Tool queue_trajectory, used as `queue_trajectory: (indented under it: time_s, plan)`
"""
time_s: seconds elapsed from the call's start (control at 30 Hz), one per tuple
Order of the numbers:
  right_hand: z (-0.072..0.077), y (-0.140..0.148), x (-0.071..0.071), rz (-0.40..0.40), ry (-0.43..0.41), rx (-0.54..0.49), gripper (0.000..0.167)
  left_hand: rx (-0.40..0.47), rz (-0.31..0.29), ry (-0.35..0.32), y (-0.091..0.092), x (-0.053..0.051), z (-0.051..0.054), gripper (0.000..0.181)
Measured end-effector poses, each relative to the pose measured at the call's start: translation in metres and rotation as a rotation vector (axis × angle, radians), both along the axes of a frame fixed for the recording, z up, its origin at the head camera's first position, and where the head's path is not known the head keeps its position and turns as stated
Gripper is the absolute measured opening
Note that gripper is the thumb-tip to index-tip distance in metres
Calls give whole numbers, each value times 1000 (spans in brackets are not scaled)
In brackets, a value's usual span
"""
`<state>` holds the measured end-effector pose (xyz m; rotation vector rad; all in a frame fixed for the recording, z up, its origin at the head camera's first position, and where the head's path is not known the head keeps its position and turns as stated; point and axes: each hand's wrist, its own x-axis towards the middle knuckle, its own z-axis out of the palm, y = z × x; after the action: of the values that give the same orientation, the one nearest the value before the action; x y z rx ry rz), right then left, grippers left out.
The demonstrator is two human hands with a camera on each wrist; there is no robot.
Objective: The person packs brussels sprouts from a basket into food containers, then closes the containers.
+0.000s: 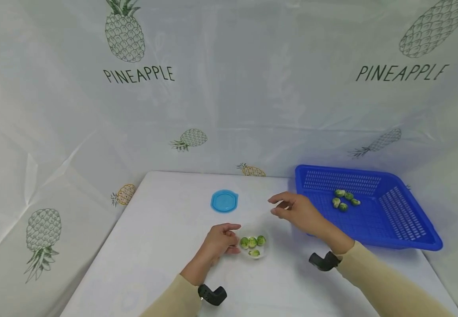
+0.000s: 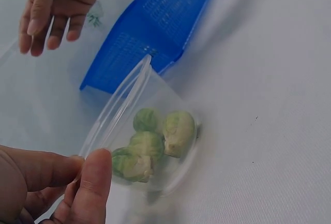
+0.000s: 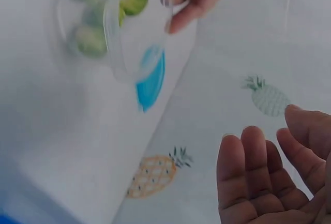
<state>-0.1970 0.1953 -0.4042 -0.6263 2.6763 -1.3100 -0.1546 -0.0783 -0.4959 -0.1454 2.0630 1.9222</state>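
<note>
Hands at work over a white tabletop (image 1: 165,215), as relayed to me by the worn cameras; clock directions follow the head view, twelve o'clock being the far side. The left hand (image 1: 219,240) pinches the rim of a clear plastic container (image 2: 164,97) between thumb and finger, at its nine o'clock side. The right hand (image 1: 297,211) hangs in the air, fingers apart and loosely bent, with nothing between them. In the container lie four Brussels sprouts (image 1: 252,242), three in a row and one toward six o'clock.

The governing relation, in my judgement: the right hand stands between container and basket, the container at its eight o'clock and the loose Brussels sprouts (image 1: 349,196), five by my count, between two and three o'clock. That hand is the nearer to them. The container looks round, without a long axis; the blue plastic basket (image 1: 371,229) runs roughly nine to three. A blue lid (image 1: 224,201) lies at the container's eleven o'clock. Beyond hangs pineapple-printed sheeting (image 1: 252,101).

Hard to make out: the container's walls fade into the tabletop from above, and I cannot tell whether its base sits flat. The right wrist view is blurred; neither wrist view shows the basket's sprouts.
</note>
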Motion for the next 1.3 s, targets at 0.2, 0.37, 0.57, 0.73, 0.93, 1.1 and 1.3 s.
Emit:
queue_trajectory:
  time_s: [0.2,0.37,0.57,0.73,0.93,1.1,1.3]
  plan:
    - [24,28,-13,-43,8,69,33,3,3,-3,0,1,0,47]
    - [39,53,-29,-57,-47,101,39,7,5,-9,0,1,0,48]
    - [49,80,-49,-55,-86,138,45,13,6,-4,1,0,0,48]
    - [46,103,-63,-56,-95,165,50,13,8,-5,1,-1,0,48]
    - [39,125,-77,-53,-57,204,50,14,13,-22,0,-2,1,48]
    - [30,144,-87,-54,-45,197,52,19,14,-22,0,-2,0,48]
    - [18,161,-94,-71,-52,185,54,44,10,-26,0,0,1,49]
